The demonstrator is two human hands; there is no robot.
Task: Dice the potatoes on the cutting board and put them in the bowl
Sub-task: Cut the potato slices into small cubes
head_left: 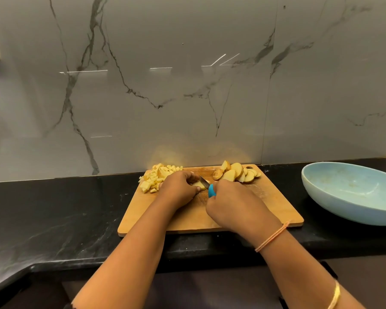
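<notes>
- My left hand (178, 188) curls over a potato piece (198, 186) mid cutting board (265, 201), pinning it steady.
- My right hand (232, 204) is clamped on the knife (206, 185), its blade at that piece.
- Finished dice (156, 177) are heaped at the board's far-left corner and slices (236, 175) wait far-right, which keeps the cutting spot free.
- The bowl (352, 192) sits off the board's right edge.

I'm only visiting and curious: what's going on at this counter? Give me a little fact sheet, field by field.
activity: dicing potatoes
left hand: holds potato piece on the cutting board
right hand: grips blue-handled knife, blade at the piece
diced cubes: heap at the board's far left corner
slices: uncut, far right of the board
bowl: pale blue, right of the board, no cubes seen inside
</notes>
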